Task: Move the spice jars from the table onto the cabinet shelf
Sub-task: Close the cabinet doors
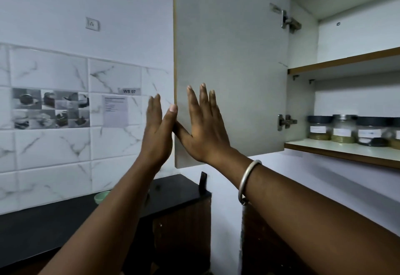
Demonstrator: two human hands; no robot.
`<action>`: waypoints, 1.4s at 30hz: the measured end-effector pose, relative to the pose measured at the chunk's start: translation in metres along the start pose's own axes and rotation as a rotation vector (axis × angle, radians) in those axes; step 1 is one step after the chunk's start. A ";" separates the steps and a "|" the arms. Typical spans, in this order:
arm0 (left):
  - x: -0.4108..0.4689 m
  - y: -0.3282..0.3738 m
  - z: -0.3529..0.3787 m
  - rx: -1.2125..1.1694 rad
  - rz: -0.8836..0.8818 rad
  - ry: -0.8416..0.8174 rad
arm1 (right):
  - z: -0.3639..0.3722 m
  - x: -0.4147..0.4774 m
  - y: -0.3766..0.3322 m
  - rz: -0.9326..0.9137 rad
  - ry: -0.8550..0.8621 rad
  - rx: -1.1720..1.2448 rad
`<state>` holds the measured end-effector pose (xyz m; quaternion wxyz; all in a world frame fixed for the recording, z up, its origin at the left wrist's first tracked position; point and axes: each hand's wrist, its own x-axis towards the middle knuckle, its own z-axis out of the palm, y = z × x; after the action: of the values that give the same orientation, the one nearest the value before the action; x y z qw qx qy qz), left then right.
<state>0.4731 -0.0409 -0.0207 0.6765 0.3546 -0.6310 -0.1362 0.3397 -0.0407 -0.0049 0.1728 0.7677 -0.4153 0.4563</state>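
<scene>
Several spice jars (344, 128) with dark or metal lids and white labels stand in a row on the lower cabinet shelf (337, 151) at the right. The grey cabinet door (231, 58) hangs open in the middle. My left hand (157, 132) is at the door's free edge, its thumb on the edge and its fingers behind the door. My right hand (204, 123) lies flat with spread fingers on the door's inner face, a metal bangle on its wrist. Neither hand holds a jar.
A black countertop (65, 220) runs along the tiled wall at lower left, with a small green bowl (101, 195) on it. Dark wooden cabinets (184, 231) stand below. An upper shelf (346, 60) in the cabinet is bare.
</scene>
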 end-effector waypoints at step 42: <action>-0.137 0.137 0.372 -0.093 0.743 -0.404 | -0.289 -0.214 0.204 0.569 0.477 -0.497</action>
<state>0.0603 0.0284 -0.0529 0.5574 0.0383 -0.8291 0.0218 -0.0345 0.1265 -0.0572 0.3106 0.4314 -0.6555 0.5365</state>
